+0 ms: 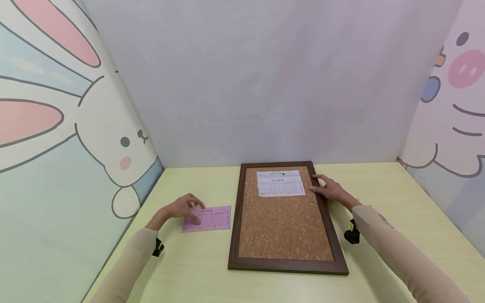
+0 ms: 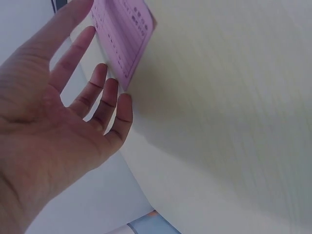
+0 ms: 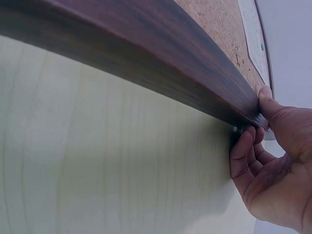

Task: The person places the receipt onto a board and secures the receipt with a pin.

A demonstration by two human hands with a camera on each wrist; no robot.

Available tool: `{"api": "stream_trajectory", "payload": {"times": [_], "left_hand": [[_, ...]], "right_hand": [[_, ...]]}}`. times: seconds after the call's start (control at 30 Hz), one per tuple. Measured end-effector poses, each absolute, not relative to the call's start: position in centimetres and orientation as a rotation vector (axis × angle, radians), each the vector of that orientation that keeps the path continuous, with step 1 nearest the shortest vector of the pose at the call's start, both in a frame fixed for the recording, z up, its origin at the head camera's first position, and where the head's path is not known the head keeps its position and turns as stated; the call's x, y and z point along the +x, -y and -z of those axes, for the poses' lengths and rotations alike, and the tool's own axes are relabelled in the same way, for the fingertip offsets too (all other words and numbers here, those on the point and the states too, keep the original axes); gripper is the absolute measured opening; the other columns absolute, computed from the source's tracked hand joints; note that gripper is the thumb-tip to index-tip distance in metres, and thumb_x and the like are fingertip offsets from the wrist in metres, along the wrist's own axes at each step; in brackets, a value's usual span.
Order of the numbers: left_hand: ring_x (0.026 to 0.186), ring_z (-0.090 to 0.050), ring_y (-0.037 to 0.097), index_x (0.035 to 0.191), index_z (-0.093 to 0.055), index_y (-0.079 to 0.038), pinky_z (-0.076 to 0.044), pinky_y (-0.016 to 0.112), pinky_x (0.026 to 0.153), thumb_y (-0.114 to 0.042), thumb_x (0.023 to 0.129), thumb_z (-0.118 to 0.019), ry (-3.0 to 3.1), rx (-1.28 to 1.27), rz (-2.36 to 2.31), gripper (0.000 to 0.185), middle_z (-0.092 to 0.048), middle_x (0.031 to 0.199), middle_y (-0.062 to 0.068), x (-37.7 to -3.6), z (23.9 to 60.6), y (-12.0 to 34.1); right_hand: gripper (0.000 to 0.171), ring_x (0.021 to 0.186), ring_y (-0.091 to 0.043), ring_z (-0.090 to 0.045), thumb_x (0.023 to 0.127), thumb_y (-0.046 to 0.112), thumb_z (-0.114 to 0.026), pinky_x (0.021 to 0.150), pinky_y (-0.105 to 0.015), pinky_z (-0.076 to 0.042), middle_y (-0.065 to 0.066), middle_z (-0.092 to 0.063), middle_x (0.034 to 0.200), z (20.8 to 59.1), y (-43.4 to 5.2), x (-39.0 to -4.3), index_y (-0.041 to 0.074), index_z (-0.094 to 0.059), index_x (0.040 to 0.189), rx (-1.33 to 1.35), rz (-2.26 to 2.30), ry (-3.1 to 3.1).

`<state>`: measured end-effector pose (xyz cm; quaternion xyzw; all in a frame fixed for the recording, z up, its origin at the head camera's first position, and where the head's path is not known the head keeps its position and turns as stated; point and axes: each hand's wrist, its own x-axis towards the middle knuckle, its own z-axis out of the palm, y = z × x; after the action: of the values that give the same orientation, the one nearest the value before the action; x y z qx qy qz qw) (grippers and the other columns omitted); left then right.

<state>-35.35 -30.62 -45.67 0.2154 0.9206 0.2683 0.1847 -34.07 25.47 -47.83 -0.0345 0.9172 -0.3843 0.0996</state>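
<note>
A pink printed slip (image 1: 214, 219) lies on the table left of a cork board (image 1: 284, 231) with a dark brown wooden frame. My left hand (image 1: 185, 208) is over the slip's left part, fingers spread and loosely bent; in the left wrist view, the slip (image 2: 124, 36) passes beside the thumb and fingertips. My right hand (image 1: 329, 189) grips the board's right edge near the top. In the right wrist view, the thumb rests on the frame (image 3: 195, 73) and the other fingers curl against its outer side. White printed slips (image 1: 281, 187) overlap on the cork's upper part.
A green round pin (image 1: 283, 174) sits on the upper white slip. The pale wood-grain table (image 1: 382, 202) meets a plain whitish back wall (image 1: 265, 105). Side panels carry a cartoon rabbit (image 1: 110, 130) at left and another cartoon figure (image 1: 454, 118) at right.
</note>
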Motion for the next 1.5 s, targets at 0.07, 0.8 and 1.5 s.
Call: {"api": "stream_trajectory", "payload": {"times": [0.07,0.8,1.5], "left_hand": [[0.107,-0.049,0.032,0.111,-0.074,-0.013,-0.041,0.037,0.084,-0.015,0.077,-0.089,-2.598,0.615,-0.762,0.037,-0.055,0.123,0.015,-35.4,45.8,30.6],[0.1,-0.046,0.027,0.107,-0.07,-0.008,-0.039,0.035,0.081,-0.01,0.083,-0.083,-2.576,0.557,-0.809,0.027,-0.056,0.11,0.011,-35.7,45.9,30.1],[0.099,-0.049,0.027,0.12,-0.066,-0.003,-0.041,0.034,0.083,-0.011,0.085,-0.083,-2.573,0.551,-0.856,0.04,-0.059,0.109,0.014,-35.7,46.0,30.0]], "right_hand": [[0.067,0.059,-0.015,-0.049,0.105,0.029,-0.06,0.059,-0.031,-0.043,-0.001,-0.055,0.064,48.0,-25.5,-34.2,-0.004,-0.029,0.155,-0.113,1.135,-2.714],[0.071,0.056,-0.013,-0.048,0.103,0.033,-0.062,0.057,-0.031,-0.042,0.001,-0.052,0.06,48.3,-25.8,-34.4,-0.005,-0.031,0.153,-0.165,1.181,-2.716],[0.066,0.056,-0.013,-0.048,0.105,0.027,-0.059,0.057,-0.032,-0.044,0.001,-0.053,0.06,47.5,-25.1,-33.9,-0.007,-0.029,0.154,-0.149,1.14,-2.733]]}}
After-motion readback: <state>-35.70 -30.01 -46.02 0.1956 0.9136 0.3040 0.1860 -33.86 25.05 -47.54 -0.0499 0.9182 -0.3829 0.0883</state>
